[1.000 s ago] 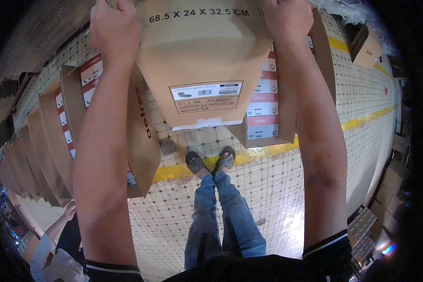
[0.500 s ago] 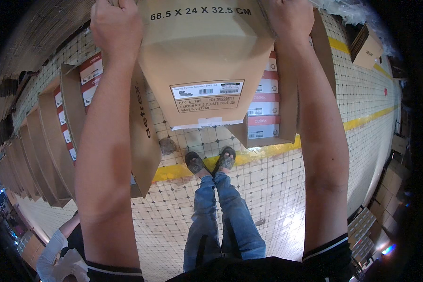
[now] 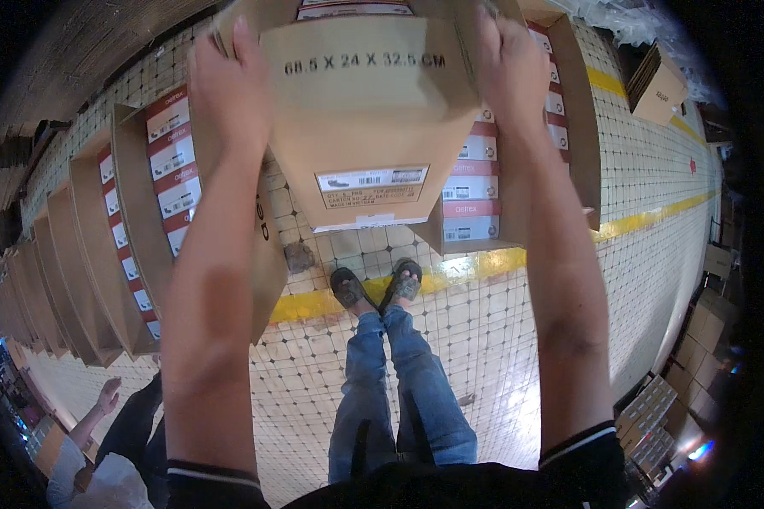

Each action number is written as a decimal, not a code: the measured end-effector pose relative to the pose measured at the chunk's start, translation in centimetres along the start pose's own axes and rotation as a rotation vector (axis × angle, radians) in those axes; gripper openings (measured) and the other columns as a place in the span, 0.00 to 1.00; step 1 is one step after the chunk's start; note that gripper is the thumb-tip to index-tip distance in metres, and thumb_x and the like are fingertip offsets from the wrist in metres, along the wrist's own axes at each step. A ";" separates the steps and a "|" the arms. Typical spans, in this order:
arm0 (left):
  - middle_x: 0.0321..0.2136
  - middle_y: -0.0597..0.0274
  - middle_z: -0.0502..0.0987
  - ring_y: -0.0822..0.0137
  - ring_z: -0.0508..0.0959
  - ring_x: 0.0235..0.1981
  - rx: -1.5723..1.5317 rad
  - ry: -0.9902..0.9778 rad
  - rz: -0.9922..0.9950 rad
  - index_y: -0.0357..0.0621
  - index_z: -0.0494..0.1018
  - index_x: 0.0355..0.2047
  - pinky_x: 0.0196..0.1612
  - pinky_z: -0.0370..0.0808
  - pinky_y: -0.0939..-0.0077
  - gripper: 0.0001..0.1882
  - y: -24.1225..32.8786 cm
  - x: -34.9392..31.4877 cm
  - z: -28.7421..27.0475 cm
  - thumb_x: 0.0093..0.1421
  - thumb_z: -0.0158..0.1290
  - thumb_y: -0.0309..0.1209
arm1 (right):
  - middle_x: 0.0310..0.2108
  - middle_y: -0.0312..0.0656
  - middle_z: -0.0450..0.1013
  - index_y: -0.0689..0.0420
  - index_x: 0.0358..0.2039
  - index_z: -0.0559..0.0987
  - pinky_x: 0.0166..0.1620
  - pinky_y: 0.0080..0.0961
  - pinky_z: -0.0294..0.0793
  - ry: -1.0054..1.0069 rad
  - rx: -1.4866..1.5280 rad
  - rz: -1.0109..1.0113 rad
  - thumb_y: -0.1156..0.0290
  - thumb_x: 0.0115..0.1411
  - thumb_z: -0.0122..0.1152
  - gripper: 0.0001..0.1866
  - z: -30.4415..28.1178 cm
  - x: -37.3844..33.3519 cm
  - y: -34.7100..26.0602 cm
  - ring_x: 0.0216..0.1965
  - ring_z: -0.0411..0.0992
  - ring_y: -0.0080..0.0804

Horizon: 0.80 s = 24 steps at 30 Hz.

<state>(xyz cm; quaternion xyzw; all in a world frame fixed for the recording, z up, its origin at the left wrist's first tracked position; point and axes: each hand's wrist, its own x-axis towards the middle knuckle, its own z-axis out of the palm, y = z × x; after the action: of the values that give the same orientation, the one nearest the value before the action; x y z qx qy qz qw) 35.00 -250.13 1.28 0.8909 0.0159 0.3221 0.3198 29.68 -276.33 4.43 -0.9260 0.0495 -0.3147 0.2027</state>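
Between my arms is a tall brown cardboard carton (image 3: 369, 136) with a printed label on its near end. My left hand (image 3: 233, 85) is closed on the carton's upper left edge, thumb upward. On the opposite upper edge my right hand (image 3: 516, 81) is closed in the same way, slightly blurred. Past the near flap, the tops of shoe boxes (image 3: 356, 10) show inside the carton. Its underside is hidden. Right beside it stands an open carton with stacked red-and-white shoe boxes (image 3: 471, 212), partly behind my right forearm.
Open cartons (image 3: 85, 254) line the left, some with shoe boxes (image 3: 174, 161). Flattened cardboard (image 3: 85, 51) is piled at far left. A yellow line (image 3: 484, 265) crosses the tiled floor near my feet. Another person's hand (image 3: 109, 394) shows at lower left. Folded cardboard (image 3: 658, 89) stands at far right.
Both hands and the carton's upper edge sit lower in the picture, and shoe boxes inside have come into view. The label looks smaller. At lower left, the other person's hand has appeared.
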 end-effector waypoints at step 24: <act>0.44 0.43 0.74 0.47 0.73 0.48 -0.103 -0.665 -0.648 0.36 0.67 0.51 0.50 0.69 0.58 0.23 -8.4 -28.1 -5.9 0.63 0.48 0.42 | 0.39 0.47 0.71 0.59 0.44 0.74 0.53 0.43 0.67 -0.885 -0.078 -0.027 0.56 0.61 0.55 0.19 1.7 -32.3 -1.8 0.44 0.71 0.49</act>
<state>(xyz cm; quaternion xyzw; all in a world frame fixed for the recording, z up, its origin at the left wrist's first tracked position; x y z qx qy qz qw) 10.74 -246.77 -15.94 0.8778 0.1738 -0.0970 0.4356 4.93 -267.04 -14.21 -0.9790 -0.0426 0.1114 0.1652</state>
